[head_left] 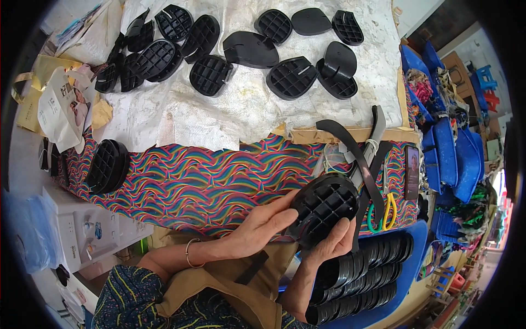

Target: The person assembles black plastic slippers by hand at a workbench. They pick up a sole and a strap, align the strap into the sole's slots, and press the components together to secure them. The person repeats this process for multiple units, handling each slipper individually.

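Observation:
Between my two hands is a black oval piece with a grid of ribs, its ribbed side turned up; it looks thick, perhaps several stacked. My left hand grips its left edge with the fingers pressed along the side. On the lower right edge, my right hand holds it with the thumb on top. Long black straps lie just beyond it, one curving close to its right side. A similar black stack rests on the patterned cloth at the left.
Several black ribbed and smooth pieces are spread over the white sheet. Scissors with a yellow handle and a phone lie at the right. Rows of curved black parts fill a blue bin. Paper bags stand far left.

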Available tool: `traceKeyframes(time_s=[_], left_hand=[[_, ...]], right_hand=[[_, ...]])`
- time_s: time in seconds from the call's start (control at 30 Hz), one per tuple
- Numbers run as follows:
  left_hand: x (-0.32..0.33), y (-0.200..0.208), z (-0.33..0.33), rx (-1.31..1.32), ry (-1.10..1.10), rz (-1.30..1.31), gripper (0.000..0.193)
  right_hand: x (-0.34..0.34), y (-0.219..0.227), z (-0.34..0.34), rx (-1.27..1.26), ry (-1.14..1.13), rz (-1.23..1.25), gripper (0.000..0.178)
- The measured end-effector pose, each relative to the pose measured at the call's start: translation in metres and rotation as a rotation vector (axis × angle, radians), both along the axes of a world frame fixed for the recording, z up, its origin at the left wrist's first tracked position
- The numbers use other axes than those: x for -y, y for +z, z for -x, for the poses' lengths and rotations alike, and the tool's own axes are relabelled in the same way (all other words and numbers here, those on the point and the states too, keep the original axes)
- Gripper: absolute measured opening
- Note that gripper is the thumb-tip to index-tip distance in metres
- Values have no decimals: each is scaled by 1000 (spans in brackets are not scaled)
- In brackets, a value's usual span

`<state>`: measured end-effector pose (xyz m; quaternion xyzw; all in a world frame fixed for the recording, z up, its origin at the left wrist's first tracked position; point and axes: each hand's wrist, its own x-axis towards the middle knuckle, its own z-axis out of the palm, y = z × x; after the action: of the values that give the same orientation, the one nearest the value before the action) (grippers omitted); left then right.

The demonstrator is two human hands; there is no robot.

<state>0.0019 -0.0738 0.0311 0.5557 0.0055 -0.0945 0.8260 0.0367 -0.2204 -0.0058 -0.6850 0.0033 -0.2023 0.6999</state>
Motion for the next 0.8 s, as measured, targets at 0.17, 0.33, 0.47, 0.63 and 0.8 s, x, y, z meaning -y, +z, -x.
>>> traceKeyframes(time_s=[0.17, 0.33, 0.47, 0.63, 0.8], left_hand=[[3, -11, 1, 57, 35, -64, 47], [6, -18, 5, -83, 96, -139, 42], [-5, -12, -3, -59, 12, -283, 43], [-1, -28, -22, 211, 154, -305, 44], [3, -29, -20, 375, 240, -670, 38]], right_hand=[[2, 4, 4, -4, 41, 31, 42], [2, -3, 11, 36, -20, 193, 42], [8, 1, 8, 20, -22, 160, 44], [10, -1, 17, 0, 67, 109, 46], [5, 1, 20, -41, 100, 60, 48]])
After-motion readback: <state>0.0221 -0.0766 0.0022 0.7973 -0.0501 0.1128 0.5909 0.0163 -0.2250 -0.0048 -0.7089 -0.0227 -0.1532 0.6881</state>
